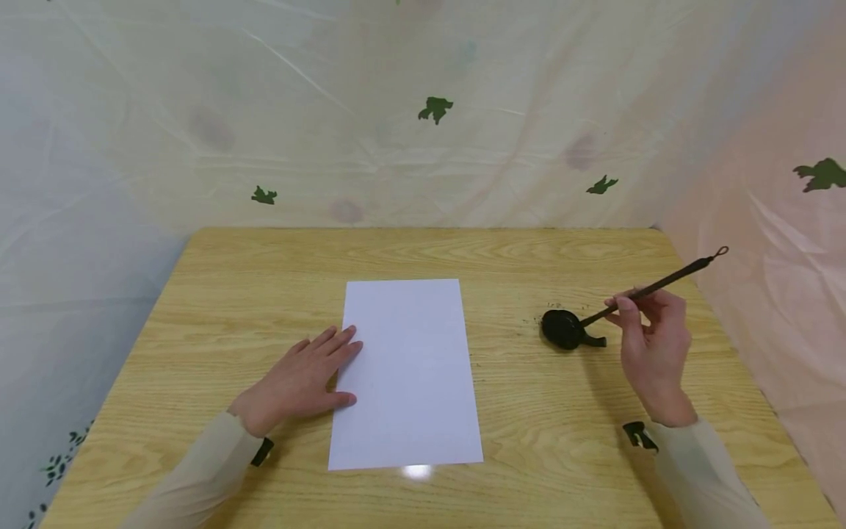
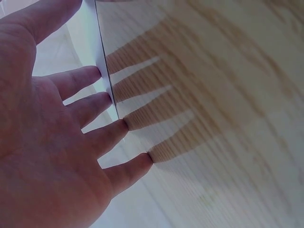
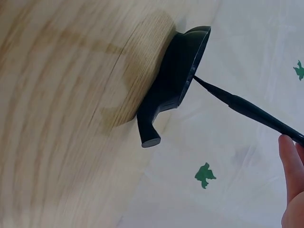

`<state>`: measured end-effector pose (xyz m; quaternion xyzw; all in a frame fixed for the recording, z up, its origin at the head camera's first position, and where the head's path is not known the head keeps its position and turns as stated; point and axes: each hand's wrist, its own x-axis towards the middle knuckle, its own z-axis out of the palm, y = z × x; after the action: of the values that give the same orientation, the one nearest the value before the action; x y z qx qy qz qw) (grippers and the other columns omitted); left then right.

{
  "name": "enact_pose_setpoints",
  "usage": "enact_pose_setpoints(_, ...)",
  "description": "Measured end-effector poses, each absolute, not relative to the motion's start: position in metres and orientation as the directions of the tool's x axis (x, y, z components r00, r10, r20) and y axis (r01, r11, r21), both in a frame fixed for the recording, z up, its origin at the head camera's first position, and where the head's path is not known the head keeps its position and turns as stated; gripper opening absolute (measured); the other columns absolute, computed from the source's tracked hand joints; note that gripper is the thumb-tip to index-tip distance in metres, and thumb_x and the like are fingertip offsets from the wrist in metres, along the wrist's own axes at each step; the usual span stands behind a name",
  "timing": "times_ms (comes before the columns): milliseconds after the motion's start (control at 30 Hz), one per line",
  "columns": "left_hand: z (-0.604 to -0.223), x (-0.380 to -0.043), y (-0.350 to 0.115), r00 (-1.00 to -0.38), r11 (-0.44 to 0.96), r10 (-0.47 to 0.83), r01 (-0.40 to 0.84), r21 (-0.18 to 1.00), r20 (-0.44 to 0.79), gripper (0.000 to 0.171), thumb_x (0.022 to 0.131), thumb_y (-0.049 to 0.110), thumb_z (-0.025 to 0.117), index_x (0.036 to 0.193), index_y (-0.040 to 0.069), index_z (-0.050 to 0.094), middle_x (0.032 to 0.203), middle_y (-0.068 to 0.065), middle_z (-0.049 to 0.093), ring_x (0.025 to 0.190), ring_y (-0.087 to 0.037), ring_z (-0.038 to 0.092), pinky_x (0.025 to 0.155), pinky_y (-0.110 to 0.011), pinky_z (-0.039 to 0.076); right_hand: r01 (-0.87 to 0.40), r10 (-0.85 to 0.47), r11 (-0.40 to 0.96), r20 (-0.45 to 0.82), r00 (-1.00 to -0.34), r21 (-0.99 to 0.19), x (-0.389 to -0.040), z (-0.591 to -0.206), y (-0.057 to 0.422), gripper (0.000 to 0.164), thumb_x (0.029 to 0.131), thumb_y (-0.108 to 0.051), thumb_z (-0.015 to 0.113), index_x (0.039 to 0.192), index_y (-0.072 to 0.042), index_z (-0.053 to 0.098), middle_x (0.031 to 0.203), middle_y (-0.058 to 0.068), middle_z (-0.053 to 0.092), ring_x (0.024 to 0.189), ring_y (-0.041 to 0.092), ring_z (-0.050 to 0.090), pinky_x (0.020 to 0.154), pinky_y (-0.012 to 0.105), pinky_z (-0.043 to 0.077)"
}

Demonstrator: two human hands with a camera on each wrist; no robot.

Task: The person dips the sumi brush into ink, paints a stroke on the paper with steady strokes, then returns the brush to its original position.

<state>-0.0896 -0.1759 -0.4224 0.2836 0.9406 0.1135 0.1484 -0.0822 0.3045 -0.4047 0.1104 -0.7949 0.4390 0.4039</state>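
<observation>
A white sheet of paper (image 1: pixel 406 375) lies upright before me on the table. My left hand (image 1: pixel 300 382) rests at its left edge with fingers spread; in the left wrist view two fingertips of this hand (image 2: pixel 57 142) overlap the sheet's edge and two are beyond it on the wood. To the right, my right hand (image 1: pixel 657 349) pinches the dark handle of a writing brush (image 1: pixel 677 277), slanted with its looped end up and right. The brush tip (image 3: pixel 202 81) meets the rim of a small black ink dish (image 1: pixel 562 329) that has a short stubby handle (image 3: pixel 148 135).
Small dark specks (image 1: pixel 554 305) dot the wooden table (image 1: pixel 264 279) around the dish and along the paper's right edge. A pale cloth (image 1: pixel 357 132) with green bird-like shapes hangs behind the table and along its sides.
</observation>
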Motion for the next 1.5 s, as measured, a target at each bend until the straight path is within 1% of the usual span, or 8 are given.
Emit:
enact_pose_setpoints(267,-0.421,-0.089,-0.176,-0.795,0.812,0.569,0.504,0.294,-0.21,0.08,0.092,0.042,0.077,0.157,0.007,0.045,0.168,-0.013,0.031,0.153,-0.042,0.027,0.114,-0.07,0.03,-0.514,0.179,0.6,0.729,-0.661,-0.613,-0.084,-0.406,0.308,0.028,0.096,0.018,0.058,0.119,0.024,0.044,0.108,-0.012,0.061,0.094,0.0,0.069,0.082,0.013,0.055)
enact_pose_setpoints(533,-0.422,-0.088,-0.176,-0.792,0.808,0.574,0.507,0.301,-0.207,0.079,0.093,0.043,0.076,0.157,0.008,0.044,0.168,-0.013,0.031,0.153,-0.042,0.027,0.114,-0.07,0.029,-0.483,0.176,0.619,0.71,-0.682,-0.619,-0.086,-0.412,0.315,0.029,0.099,0.014,0.055,0.123,0.022,0.042,0.108,-0.016,0.059,0.096,-0.002,0.067,0.083,0.011,0.053)
enact_pose_setpoints(800,-0.422,-0.088,-0.177,-0.793,0.807,0.575,0.509,0.3,-0.203,0.08,0.093,0.043,0.076,0.157,0.007,0.044,0.168,-0.013,0.03,0.153,-0.042,0.027,0.114,-0.07,0.03,-0.478,0.167,0.633,0.711,-0.683,-0.609,-0.087,-0.413,0.32,0.029,0.1,0.013,0.055,0.124,0.022,0.042,0.11,-0.017,0.059,0.097,-0.003,0.066,0.085,0.012,0.053)
enact_pose_setpoints(1300,-0.421,-0.089,-0.177,-0.791,0.806,0.577,0.51,0.301,-0.204,0.08,0.093,0.042,0.076,0.157,0.007,0.044,0.168,-0.013,0.031,0.153,-0.042,0.027,0.114,-0.07,0.03,-0.468,0.184,0.628,0.703,-0.687,-0.622,-0.086,-0.41,0.322,0.028,0.101,0.012,0.054,0.124,0.023,0.042,0.109,-0.017,0.059,0.097,-0.004,0.066,0.085,0.012,0.053)
enact_pose_setpoints(1500,-0.42,-0.089,-0.177,-0.793,0.809,0.572,0.504,0.302,-0.209,0.08,0.093,0.042,0.076,0.157,0.007,0.044,0.168,-0.013,0.031,0.153,-0.042,0.027,0.114,-0.07,0.029,-0.471,0.199,0.605,0.695,-0.691,-0.642,-0.085,-0.408,0.322,0.029,0.101,0.012,0.053,0.125,0.023,0.04,0.11,-0.016,0.059,0.096,-0.001,0.067,0.085,0.013,0.054)
